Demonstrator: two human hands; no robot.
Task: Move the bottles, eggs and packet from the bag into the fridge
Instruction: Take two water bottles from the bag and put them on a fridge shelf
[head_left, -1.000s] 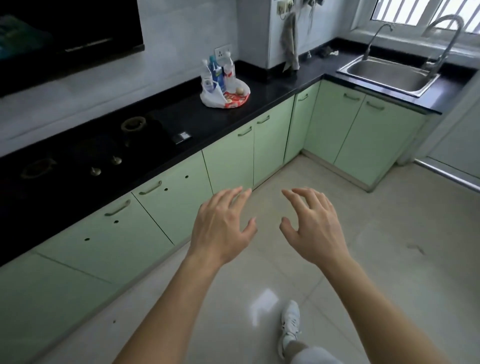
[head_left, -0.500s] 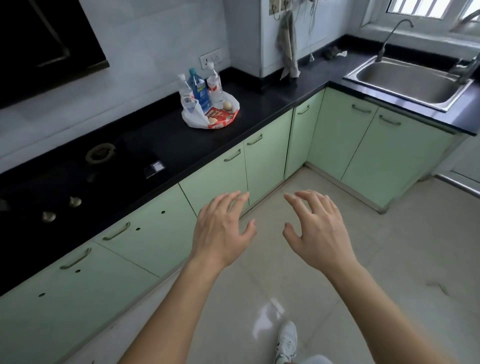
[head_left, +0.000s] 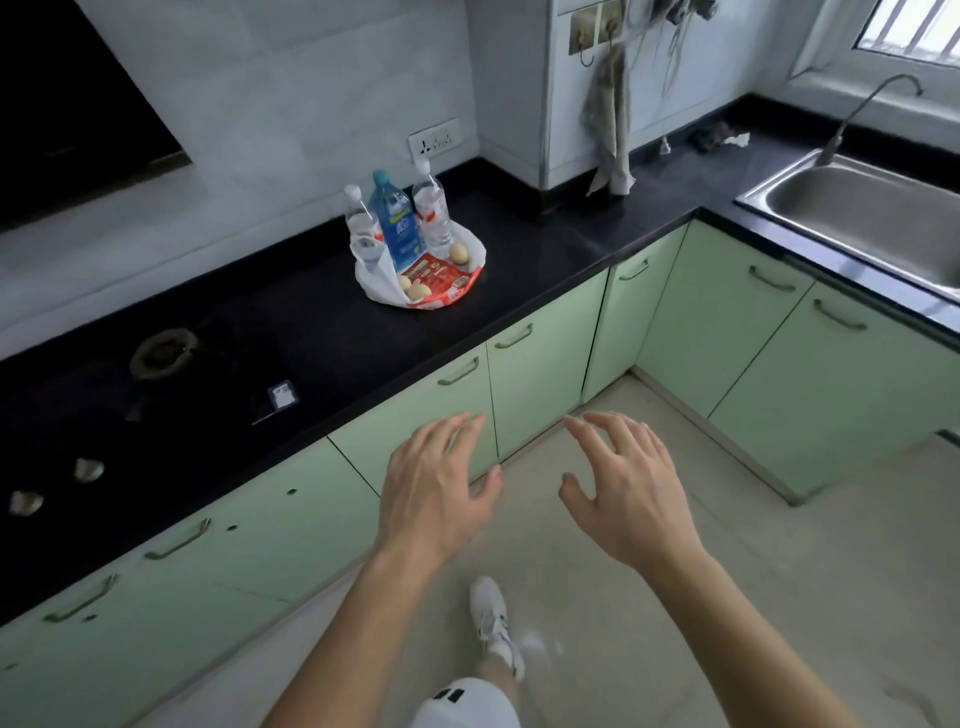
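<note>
A white plastic bag (head_left: 375, 283) lies open on the black counter (head_left: 545, 249). In it stand a blue bottle (head_left: 394, 223) and two clear bottles (head_left: 432, 210) (head_left: 361, 228). A red packet (head_left: 439, 278) lies flat in the bag, with two eggs (head_left: 415, 290) at its front and one egg (head_left: 457, 253) behind it. My left hand (head_left: 434, 488) and my right hand (head_left: 621, 488) hover side by side below the counter's edge, fingers spread, both empty and well short of the bag. No fridge is in view.
Green cabinets (head_left: 540, 374) run under the counter and turn a corner. A gas hob (head_left: 104, 395) is set in at the left. A steel sink (head_left: 872, 218) with a tap is at the right. A cloth (head_left: 610, 130) hangs on the wall. My white shoe (head_left: 493, 623) is on the tiled floor.
The view has come closer to the counter, so the bag looks bigger and more central. Both hands stay open and held out in front, hardly changed in pose.
</note>
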